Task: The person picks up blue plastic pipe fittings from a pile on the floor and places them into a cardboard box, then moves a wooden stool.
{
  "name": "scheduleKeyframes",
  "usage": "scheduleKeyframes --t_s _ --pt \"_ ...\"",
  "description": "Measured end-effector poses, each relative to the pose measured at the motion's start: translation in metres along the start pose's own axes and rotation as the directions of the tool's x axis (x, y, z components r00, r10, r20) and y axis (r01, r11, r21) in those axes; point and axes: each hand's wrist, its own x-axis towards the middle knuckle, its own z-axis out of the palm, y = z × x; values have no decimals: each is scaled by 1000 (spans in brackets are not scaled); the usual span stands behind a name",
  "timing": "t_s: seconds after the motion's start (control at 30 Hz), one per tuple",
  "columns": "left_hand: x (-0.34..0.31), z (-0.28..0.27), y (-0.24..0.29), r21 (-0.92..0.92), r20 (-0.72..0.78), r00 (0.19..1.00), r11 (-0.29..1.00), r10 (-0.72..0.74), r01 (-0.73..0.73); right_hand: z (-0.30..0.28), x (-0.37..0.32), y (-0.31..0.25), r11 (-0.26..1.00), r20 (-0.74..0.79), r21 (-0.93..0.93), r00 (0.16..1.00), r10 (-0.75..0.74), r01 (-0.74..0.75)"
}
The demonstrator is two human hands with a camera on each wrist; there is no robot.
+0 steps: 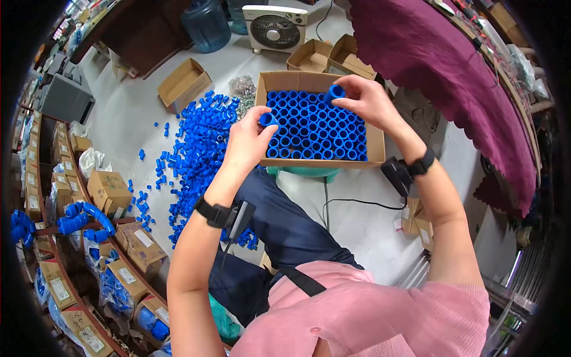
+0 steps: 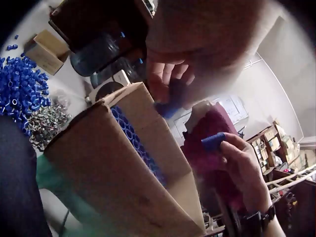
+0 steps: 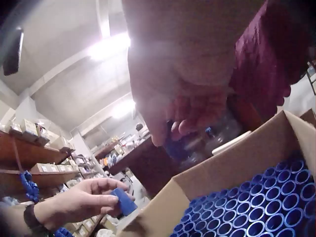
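A cardboard box holds rows of upright blue tubes, their round ends facing up. Over its left edge, the left hand pinches a blue fitting between thumb and fingers. The right hand grips another blue fitting above the box's back right part. In the left wrist view the right hand holds its blue piece beyond the box. In the right wrist view the left hand holds its piece beside the box wall.
A heap of loose blue fittings lies on the floor left of the box, near a bag of small metal parts. Behind stand a fan, water bottles and empty cartons. Shelves with boxes line the left.
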Motion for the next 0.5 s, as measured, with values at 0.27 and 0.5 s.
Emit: scheduleKeyframes --t_s 0.27,0.5 --pt "71 33 -34 406 -27 984 902 175 -149 57 77 32 984 77 -172 997 -25 38" --pt "108 51 -42 622 68 993 773 101 -122 100 96 51 951 71 -280 985 155 -129"
